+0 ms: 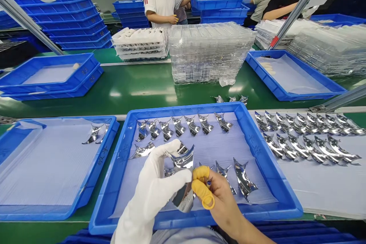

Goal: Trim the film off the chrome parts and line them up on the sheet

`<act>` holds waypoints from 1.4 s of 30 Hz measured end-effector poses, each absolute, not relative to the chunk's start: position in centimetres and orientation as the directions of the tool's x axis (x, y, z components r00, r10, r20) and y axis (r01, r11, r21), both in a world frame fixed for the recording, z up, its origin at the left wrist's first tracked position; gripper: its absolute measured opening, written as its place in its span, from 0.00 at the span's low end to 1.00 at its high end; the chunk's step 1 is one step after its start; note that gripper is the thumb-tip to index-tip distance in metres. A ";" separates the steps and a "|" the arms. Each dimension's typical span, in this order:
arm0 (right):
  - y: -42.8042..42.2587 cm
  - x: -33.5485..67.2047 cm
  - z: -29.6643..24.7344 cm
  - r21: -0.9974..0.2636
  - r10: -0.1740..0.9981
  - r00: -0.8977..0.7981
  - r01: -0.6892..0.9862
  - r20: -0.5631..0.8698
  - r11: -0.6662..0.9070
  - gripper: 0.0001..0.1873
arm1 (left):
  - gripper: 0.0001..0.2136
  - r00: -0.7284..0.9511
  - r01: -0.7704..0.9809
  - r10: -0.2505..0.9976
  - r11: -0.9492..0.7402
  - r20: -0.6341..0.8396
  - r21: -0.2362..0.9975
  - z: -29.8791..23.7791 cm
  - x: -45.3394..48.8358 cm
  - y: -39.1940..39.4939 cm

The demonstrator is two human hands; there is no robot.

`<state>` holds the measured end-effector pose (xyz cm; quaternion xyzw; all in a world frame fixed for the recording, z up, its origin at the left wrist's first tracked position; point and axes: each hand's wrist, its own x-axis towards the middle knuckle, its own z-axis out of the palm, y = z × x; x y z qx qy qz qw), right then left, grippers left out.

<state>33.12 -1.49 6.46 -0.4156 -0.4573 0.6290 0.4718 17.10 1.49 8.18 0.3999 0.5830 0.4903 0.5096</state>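
Head view: pointed chrome piece [182,163] (mirror-bright), clamped by left hand [148,187], right hand [221,202]

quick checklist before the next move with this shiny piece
Left hand in white glove: ok
Right hand with yellow cots on its fingers: ok
Piece held by both hands: ok
Piece free of scratches: cannot tell, glare
Tray free of other pieces under the hands: not ok, other pieces lie there
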 end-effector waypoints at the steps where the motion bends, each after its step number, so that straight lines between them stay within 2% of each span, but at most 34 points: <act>1: -1.5 33.1 6.6 -0.981 0.979 -0.192 -0.167 -0.066 -0.099 0.27 | 0.32 -0.155 -0.005 0.968 0.202 -0.200 0.979 8.2 17.1 1.5; 5: -1.6 33.3 6.6 -0.999 0.983 -0.182 -0.014 0.036 0.034 0.20 | 0.27 -0.205 0.040 0.948 0.255 -0.242 0.966 8.7 17.5 1.4; 9: -1.7 33.4 6.3 -0.997 0.977 -0.199 0.024 0.070 0.077 0.18 | 0.19 -0.271 0.064 0.940 0.233 -0.208 0.970 9.2 17.6 1.4; 13: -1.6 33.1 5.5 -0.972 0.973 -0.213 -0.194 -0.090 -0.133 0.23 | 0.16 -0.275 0.053 0.944 0.206 -0.184 0.977 8.8 17.2 1.6; 17: -1.1 32.7 4.8 -0.788 0.899 -0.325 -0.449 -0.294 -0.420 0.26 | 0.09 -0.292 0.055 0.956 0.038 -0.021 0.998 8.3 17.2 1.6; 20: -0.8 32.4 4.8 -0.689 0.855 -0.369 -0.510 -0.364 -0.514 0.29 | 0.05 -0.263 0.094 0.957 -0.099 0.121 0.991 8.2 17.5 1.7; 22: -0.7 32.4 5.0 -0.664 0.846 -0.380 -0.526 -0.375 -0.531 0.29 | 0.05 -0.260 0.106 0.954 -0.126 0.150 0.986 8.2 17.7 1.7; 25: -0.6 32.4 5.2 -0.650 0.847 -0.384 -0.546 -0.367 -0.529 0.29 | 0.07 -0.292 0.085 0.953 -0.051 0.074 0.995 8.5 17.9 1.8; 29: -0.6 32.6 5.5 -0.655 0.872 -0.356 -0.576 -0.337 -0.489 0.28 | 0.20 -0.279 0.028 0.947 0.173 -0.158 0.985 9.0 17.9 1.9; 32: -0.6 32.6 5.7 -0.665 0.898 -0.334 -0.606 -0.286 -0.437 0.25 | 0.26 -0.272 -0.023 0.932 0.242 -0.239 0.970 9.0 17.8 1.9; 39: -0.7 32.2 6.1 -0.718 0.929 -0.306 -0.596 -0.210 -0.359 0.20 | 0.24 -0.236 -0.150 0.935 0.233 -0.264 0.961 8.0 17.7 1.8; 42: -0.7 32.1 6.5 -0.717 0.930 -0.291 -0.597 -0.223 -0.359 0.19 | 0.22 -0.256 -0.124 0.920 0.274 -0.297 0.954 8.5 18.2 1.8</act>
